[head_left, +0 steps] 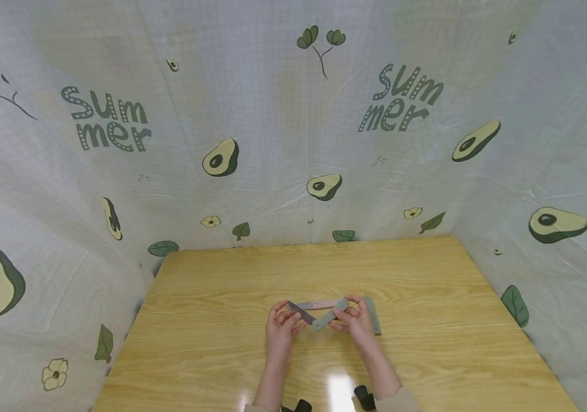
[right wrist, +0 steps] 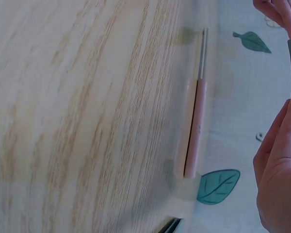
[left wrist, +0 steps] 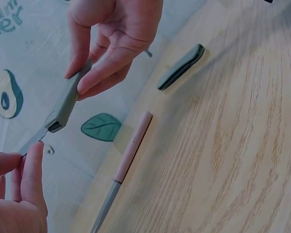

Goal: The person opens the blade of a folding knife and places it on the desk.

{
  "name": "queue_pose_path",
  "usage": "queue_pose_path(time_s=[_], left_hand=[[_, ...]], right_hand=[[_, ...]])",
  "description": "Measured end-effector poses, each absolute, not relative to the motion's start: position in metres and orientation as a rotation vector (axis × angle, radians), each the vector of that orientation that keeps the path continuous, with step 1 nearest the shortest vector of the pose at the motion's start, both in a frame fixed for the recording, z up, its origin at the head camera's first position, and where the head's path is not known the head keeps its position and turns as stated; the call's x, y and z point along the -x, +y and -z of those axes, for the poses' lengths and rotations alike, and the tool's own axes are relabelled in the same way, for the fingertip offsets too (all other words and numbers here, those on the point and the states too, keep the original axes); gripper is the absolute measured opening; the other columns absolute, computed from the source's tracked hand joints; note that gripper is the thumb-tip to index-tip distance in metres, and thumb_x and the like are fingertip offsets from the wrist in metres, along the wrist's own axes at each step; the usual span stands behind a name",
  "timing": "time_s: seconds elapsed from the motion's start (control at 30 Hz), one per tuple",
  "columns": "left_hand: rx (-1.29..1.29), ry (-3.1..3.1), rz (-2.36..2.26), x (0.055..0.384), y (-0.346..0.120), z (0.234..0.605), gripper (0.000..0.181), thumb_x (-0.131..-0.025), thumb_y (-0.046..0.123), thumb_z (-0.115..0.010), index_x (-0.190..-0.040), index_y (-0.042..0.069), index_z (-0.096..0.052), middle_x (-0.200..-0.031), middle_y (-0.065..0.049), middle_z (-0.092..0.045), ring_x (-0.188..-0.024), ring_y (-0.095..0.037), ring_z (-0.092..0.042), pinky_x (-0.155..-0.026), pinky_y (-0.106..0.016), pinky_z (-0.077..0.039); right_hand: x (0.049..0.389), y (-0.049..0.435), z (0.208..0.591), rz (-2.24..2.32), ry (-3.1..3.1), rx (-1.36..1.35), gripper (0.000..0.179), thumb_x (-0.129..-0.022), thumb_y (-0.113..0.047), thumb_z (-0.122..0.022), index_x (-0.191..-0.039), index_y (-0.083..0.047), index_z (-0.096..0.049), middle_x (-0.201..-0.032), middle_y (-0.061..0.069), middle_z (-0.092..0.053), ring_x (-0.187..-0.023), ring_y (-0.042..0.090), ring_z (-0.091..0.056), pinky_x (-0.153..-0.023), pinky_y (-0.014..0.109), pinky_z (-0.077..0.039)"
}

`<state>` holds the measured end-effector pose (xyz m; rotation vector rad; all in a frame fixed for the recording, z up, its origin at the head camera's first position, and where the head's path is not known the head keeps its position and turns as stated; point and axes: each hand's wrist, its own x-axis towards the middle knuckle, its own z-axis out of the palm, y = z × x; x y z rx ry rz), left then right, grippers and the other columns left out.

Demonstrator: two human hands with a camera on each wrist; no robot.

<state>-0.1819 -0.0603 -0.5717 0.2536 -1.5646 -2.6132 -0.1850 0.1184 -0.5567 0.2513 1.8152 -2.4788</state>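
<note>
Both hands hold a folding knife [head_left: 331, 315] with a green handle, raised over the table. My left hand [head_left: 280, 332] pinches its grey blade [head_left: 301, 313] near the tip. At the other end, my right hand [head_left: 356, 325] grips the handle between thumb and fingers. Blade and handle stand at a wide angle to each other in the head view. Beyond the hands lies a pink-handled utensil [left wrist: 134, 145] with a slim grey metal end. Beside the right hand, on the table, a second green handle [left wrist: 181, 67] with a dark slot along its edge lies alone.
The wooden table [head_left: 211, 309] reaches a hanging cloth [head_left: 272, 114] printed with avocados and leaves, which encloses its back and sides. Two black objects [head_left: 364, 397] show near the forearms at the bottom of the head view.
</note>
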Motion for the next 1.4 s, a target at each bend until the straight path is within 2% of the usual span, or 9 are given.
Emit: queue_pose_path(time_s=[0.27,0.63,0.8,1.03,1.4], left_hand=[[-0.304,-1.477,2.589,0.180,-0.055,0.570,0.042,-0.087,-0.010,-0.061,-0.125,-0.002,-0.046,-0.089,-0.003,-0.059,-0.079,-0.014,-0.065,-0.073,-0.031,-0.062],[-0.331,-1.378,2.546,0.176,-0.049,0.570,0.049,-0.087,-0.012,-0.058,-0.131,-0.011,-0.036,-0.090,-0.005,-0.059,-0.081,-0.015,-0.067,-0.077,-0.035,-0.061],[-0.368,-1.353,2.527,0.175,-0.045,0.571,0.046,-0.087,-0.013,-0.058,-0.128,-0.008,-0.038,-0.089,-0.006,-0.057,-0.083,-0.016,-0.067,-0.078,-0.035,-0.061],[-0.339,-1.328,2.527,0.175,-0.042,0.575,0.045,-0.088,-0.012,-0.056,-0.127,-0.007,-0.035,-0.092,-0.007,-0.055,-0.083,-0.017,-0.066,-0.079,-0.035,-0.060],[-0.409,-1.296,2.545,0.174,-0.039,0.576,0.047,-0.088,-0.014,-0.053,-0.126,-0.006,-0.027,-0.098,-0.013,-0.052,-0.088,-0.020,-0.064,-0.082,-0.037,-0.060]], right_hand=[[0.185,0.117,0.556,2.529,1.768,-0.268,0.044,-0.094,0.004,-0.057,-0.128,-0.003,-0.030,-0.093,0.007,-0.060,-0.080,0.014,-0.066,-0.075,0.031,-0.062],[0.183,0.115,0.557,2.566,1.744,-0.281,0.049,-0.095,0.005,-0.053,-0.133,0.001,-0.023,-0.106,0.015,-0.059,-0.086,0.017,-0.066,-0.080,0.033,-0.060],[0.183,0.116,0.558,2.577,1.732,-0.300,0.050,-0.096,0.005,-0.051,-0.135,0.002,-0.020,-0.108,0.016,-0.057,-0.088,0.018,-0.065,-0.083,0.035,-0.060],[0.182,0.115,0.560,2.601,1.703,-0.328,0.049,-0.098,0.003,-0.050,-0.135,0.001,-0.018,-0.121,0.027,-0.051,-0.091,0.019,-0.065,-0.085,0.034,-0.059],[0.180,0.111,0.561,2.647,1.682,-0.356,0.044,-0.098,0.002,-0.051,-0.130,-0.002,-0.021,-0.124,0.027,-0.049,-0.090,0.015,-0.065,-0.087,0.034,-0.058]])
